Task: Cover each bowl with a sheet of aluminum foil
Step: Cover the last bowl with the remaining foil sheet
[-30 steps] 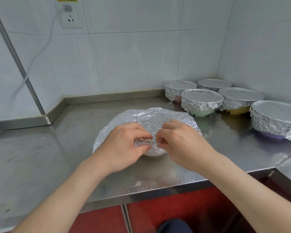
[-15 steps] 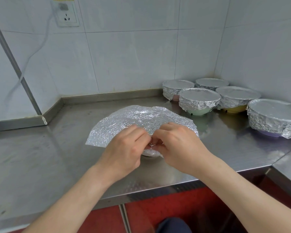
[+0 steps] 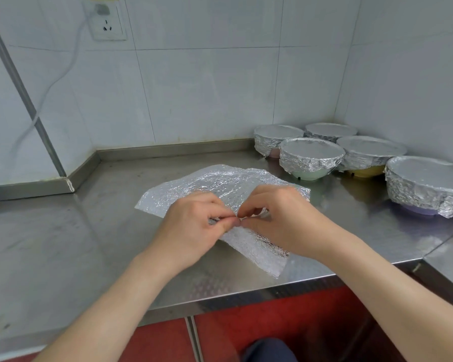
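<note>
A crinkled sheet of aluminum foil (image 3: 209, 182) lies spread over the middle of the steel counter (image 3: 63, 246). Whatever sits under it is hidden. My left hand (image 3: 191, 228) and my right hand (image 3: 280, 220) meet at the sheet's near middle, each pinching a fold of the foil between thumb and fingertips. A flap of foil hangs toward the counter's front edge below my right hand. Several bowls wrapped in foil stand at the back right: a green one (image 3: 310, 159), a pink one (image 3: 275, 138), a yellow one (image 3: 369, 158), a purple one (image 3: 426, 185).
Tiled walls close the counter at the back and right. A wall socket (image 3: 106, 20) with a white cable sits at upper left, beside a slanting metal strip (image 3: 26, 97). Red floor shows below the counter's front edge.
The foil sheet has been opened wider, and a flap now reaches down toward the front edge. Both hands stay together at its near middle, still pinching it.
</note>
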Motion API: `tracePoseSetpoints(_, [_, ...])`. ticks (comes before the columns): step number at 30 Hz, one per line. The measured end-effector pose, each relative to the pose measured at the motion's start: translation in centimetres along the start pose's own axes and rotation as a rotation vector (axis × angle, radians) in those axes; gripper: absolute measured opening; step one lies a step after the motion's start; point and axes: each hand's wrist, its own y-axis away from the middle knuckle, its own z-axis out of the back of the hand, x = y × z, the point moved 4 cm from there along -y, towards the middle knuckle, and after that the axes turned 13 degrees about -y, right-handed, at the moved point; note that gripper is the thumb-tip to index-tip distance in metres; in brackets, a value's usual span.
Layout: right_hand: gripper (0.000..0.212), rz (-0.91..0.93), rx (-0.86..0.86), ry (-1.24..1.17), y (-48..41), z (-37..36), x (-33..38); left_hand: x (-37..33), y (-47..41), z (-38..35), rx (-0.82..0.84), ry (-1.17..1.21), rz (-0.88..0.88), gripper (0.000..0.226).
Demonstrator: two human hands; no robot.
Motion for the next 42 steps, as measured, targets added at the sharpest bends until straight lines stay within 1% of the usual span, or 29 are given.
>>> tracePoseSetpoints(2, [0.010, 0.005, 0.026, 0.018, -0.1, 0.0, 0.0, 0.2, 0.2, -0.2, 0.007, 0.033, -0.006, 0.004])
tracePoseSetpoints(5, [0.010, 0.022, 0.032, 0.055, -0.1, 0.0, -0.2, 0.2, 0.4, -0.4, -0.019, 0.013, -0.068, 0.005])
tracePoseSetpoints(10, [0.006, 0.094, 0.038, 0.177, 0.0, -0.8, -0.2, -0.1, 0.7, -1.1, -0.083, -0.150, -0.219, 0.011])
tracePoseSetpoints(12, [0.007, 0.144, 0.014, 0.232, 0.1, -1.1, -0.1, -0.2, 0.9, -1.3, -0.105, -0.194, -0.263, 0.015])
tracePoseSetpoints(15, [0.012, 0.207, -0.030, 0.343, 0.1, -1.9, 0.1, -0.1, 1.0, -1.4, -0.115, -0.210, -0.264, 0.014])
tracePoseSetpoints(17, [0.017, 0.205, -0.055, 0.408, 0.2, -2.8, 0.2, 0.0, 1.2, -1.2, -0.118, -0.186, -0.258, 0.013])
tracePoseSetpoints(19, [0.017, 0.178, -0.069, 0.392, 0.3, -3.5, 0.6, 0.3, 1.4, -0.8, -0.094, -0.148, -0.247, 0.014])
tracePoseSetpoints(21, [0.008, 0.152, -0.063, 0.319, 0.4, -3.6, 0.9, 1.0, 1.4, -0.2, -0.053, -0.097, -0.225, 0.011])
tracePoseSetpoints(24, [0.017, 0.085, -0.055, 0.155, 0.2, -2.5, 1.4, 2.7, 0.9, 0.7, -0.013, -0.035, -0.164, 0.006])
tracePoseSetpoints(27, [0.008, -0.019, -0.087, -0.038, 0.0, -1.4, 0.9, 3.7, 0.7, 1.6, -0.018, 0.005, -0.047, 0.012])
tracePoseSetpoints(29, [0.006, -0.078, -0.088, -0.083, -0.2, -1.2, 0.6, 3.3, 0.9, 1.7, -0.039, 0.054, -0.006, 0.013])
tracePoseSetpoints(31, [0.005, -0.103, -0.058, -0.088, -0.2, -1.3, 0.5, 2.4, 1.0, 1.2, -0.035, 0.091, 0.005, 0.011])
tracePoseSetpoints(36, [0.006, -0.066, -0.017, -0.023, -0.4, -1.6, 1.0, 1.9, 1.0, 0.2, -0.049, 0.138, 0.015, 0.028])
tracePoseSetpoints(37, [0.007, -0.046, -0.017, 0.006, -0.4, -1.7, 1.2, 1.9, 1.0, 0.2, -0.047, 0.141, 0.006, 0.027])
tracePoseSetpoints(40, [0.009, -0.017, -0.021, 0.092, -0.5, -1.8, 1.4, 1.9, 1.0, 0.1, -0.043, 0.121, -0.028, 0.015])
tracePoseSetpoints(42, [0.010, -0.004, -0.026, 0.119, -0.5, -1.9, 1.5, 1.9, 1.0, -0.1, -0.053, 0.102, -0.035, 0.010])
